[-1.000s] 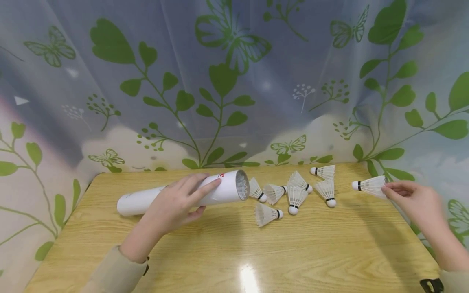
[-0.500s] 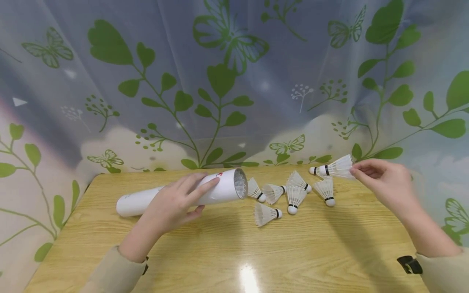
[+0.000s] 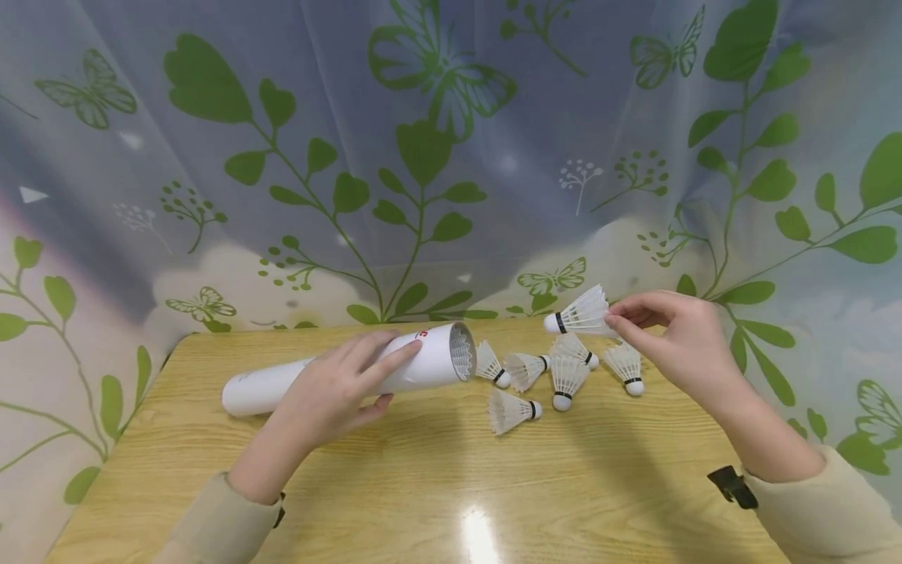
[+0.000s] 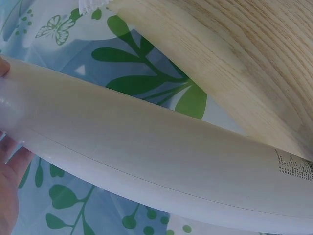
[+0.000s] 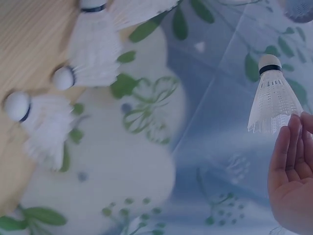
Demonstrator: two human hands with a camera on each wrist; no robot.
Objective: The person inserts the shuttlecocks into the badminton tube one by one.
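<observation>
My left hand (image 3: 338, 384) grips a long white shuttlecock tube (image 3: 261, 388) from above, fingers over its side. The tube's mouth faces right, with feathered shuttlecock ends (image 3: 461, 356) visible inside. In the left wrist view the tube (image 4: 146, 142) spans the frame, fingertips at its left edge. A white shuttlecock (image 3: 583, 312) with a black band is pinched at its feather rim by my right hand (image 3: 676, 337), above the table's back edge, cork pointing left. The right wrist view shows this shuttlecock (image 5: 274, 100) at the fingertips of the hand (image 5: 296, 181).
Several loose shuttlecocks (image 3: 569, 381) lie between the tube and the right hand. One shuttlecock (image 3: 514, 411) lies nearer the front, another (image 3: 625, 368) beneath the right hand. They rest on a wooden table (image 3: 423, 486). A leaf-patterned curtain (image 3: 317, 235) hangs behind it.
My right hand has moved left with its shuttlecock, from the table's right side to above the loose ones. A shuttlecock at the back is now mostly hidden. The left hand and tube stay nearly still.
</observation>
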